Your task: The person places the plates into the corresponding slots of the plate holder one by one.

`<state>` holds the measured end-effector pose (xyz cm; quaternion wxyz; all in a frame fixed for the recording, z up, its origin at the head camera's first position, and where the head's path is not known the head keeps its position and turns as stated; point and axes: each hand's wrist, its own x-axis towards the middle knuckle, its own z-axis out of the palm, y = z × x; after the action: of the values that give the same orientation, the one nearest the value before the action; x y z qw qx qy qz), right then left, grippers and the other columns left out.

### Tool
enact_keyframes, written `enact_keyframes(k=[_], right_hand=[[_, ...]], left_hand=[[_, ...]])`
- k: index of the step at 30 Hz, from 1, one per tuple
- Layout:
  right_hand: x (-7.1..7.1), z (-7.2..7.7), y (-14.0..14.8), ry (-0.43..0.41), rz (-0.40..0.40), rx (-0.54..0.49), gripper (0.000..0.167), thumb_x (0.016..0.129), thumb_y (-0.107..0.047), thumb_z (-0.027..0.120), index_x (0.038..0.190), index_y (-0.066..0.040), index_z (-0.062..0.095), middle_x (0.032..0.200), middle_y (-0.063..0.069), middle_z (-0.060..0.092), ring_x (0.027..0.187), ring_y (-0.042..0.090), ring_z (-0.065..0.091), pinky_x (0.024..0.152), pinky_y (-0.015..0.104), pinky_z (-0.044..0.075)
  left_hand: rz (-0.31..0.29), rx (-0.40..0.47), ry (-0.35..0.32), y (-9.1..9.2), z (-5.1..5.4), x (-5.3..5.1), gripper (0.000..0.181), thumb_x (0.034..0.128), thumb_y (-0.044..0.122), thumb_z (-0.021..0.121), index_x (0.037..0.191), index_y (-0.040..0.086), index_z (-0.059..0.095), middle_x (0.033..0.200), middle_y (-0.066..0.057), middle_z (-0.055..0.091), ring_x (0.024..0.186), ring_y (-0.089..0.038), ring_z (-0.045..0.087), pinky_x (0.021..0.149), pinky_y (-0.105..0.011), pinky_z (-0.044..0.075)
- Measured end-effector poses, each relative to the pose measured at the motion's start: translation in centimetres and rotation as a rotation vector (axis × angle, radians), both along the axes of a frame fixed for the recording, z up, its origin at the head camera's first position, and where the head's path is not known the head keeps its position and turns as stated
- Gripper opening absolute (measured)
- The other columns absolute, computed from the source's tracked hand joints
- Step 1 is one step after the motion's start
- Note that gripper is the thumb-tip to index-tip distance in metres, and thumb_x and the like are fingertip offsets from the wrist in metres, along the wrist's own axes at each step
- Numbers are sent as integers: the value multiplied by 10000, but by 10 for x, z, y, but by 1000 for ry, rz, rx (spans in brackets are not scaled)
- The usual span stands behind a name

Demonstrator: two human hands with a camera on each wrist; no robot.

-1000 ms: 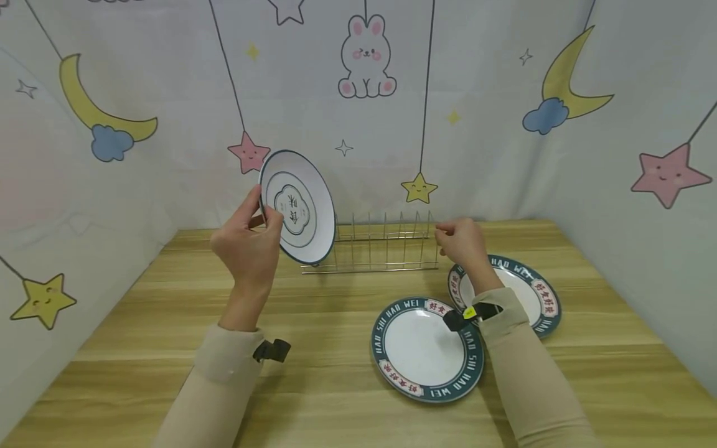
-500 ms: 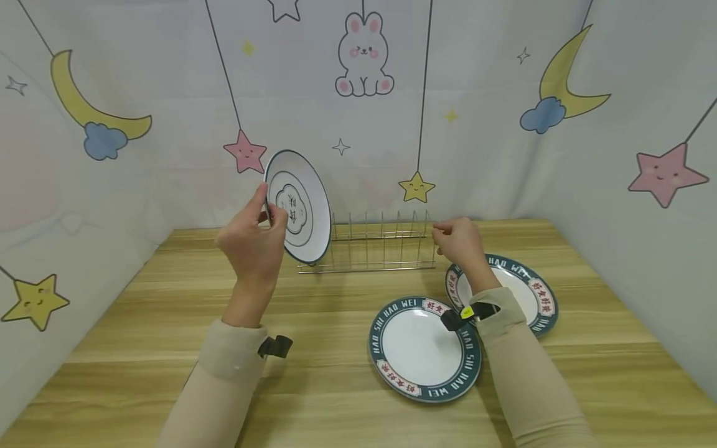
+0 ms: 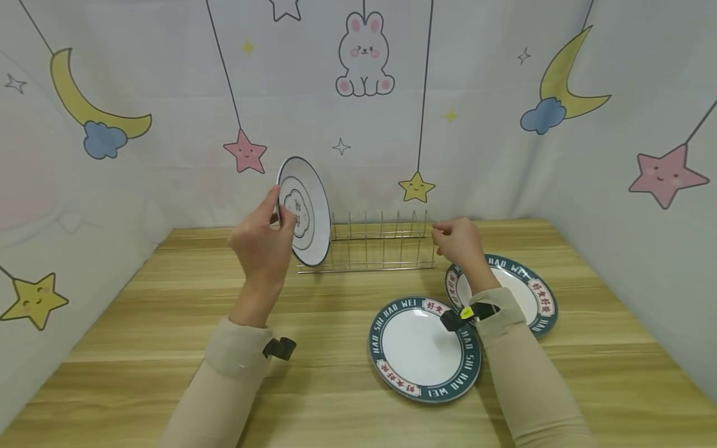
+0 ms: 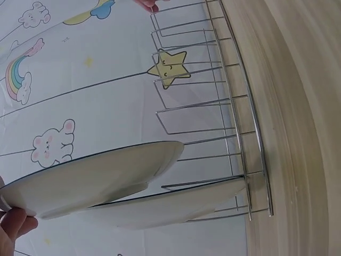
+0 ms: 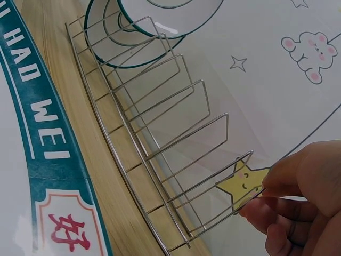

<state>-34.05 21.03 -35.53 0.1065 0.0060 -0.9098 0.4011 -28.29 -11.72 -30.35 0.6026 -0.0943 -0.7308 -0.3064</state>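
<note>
The left hand (image 3: 262, 239) pinches the edge of a white round plate with a thin dark-blue rim (image 3: 317, 214), thumb and forefinger nearly together with the plate's edge between them. This plate stands tilted on edge at the left end of a silver wire dish rack (image 3: 366, 270); whether it touches the wires, I cannot tell. Just beside it, a second white plate (image 4: 165, 210) stands in the rack's end slot. The right hand (image 3: 459, 239) pinches the rack's right end wire between thumb and forefinger, the other fingers curled in.

The held plate's underside bears dark characters inside a cloud-shaped outline, too slanted to read surely. On the wood-grain table (image 3: 313, 386) lie a white plate with a broad green rim (image 3: 422, 346) and, behind it, another green-rimmed white plate (image 3: 518, 289), partly under the right forearm. The front rim reads "HAO SHI HAO WEI" in white capitals, with red "好食好味" in pale panels. The rear rim shows "HAO WEI" and a similar red-lettered panel.
</note>
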Motion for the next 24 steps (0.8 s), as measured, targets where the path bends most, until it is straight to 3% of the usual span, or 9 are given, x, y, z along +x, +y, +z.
enact_keyframes(k=[6,14,19,24], right_hand=[[0,0,0,-1,3,-8,328,994,-188,555,1250,-19,671,1033,146,704,770,280,700,480,240,428],[0,-1,1,8,6,4,334,994,-187,551,1253,-12,667,1022,149,704,768,290,699,474,243,422],[0,-1,1,9,6,5,339,993,-190,553,1257,-8,662,1016,146,703,740,265,691,467,239,416],[1,0,0,12,4,7,336,992,-188,554,1253,-9,666,1020,149,705,724,254,687,464,238,412]], left_hand=[[-97,4,-87,4,-4,0,267,885,-16,663,1147,-31,713,1000,-181,722,753,-299,731,647,-392,613],[-205,43,-142,8,-11,-4,298,864,-61,681,1160,-41,701,1056,-185,705,850,-314,722,736,-394,612],[-250,49,-159,12,-17,-5,320,867,-66,667,1184,-29,695,1003,-189,720,792,-302,729,695,-408,615],[-248,18,-198,14,-22,-6,313,871,-48,675,1182,-19,700,945,-189,730,673,-251,700,568,-369,574]])
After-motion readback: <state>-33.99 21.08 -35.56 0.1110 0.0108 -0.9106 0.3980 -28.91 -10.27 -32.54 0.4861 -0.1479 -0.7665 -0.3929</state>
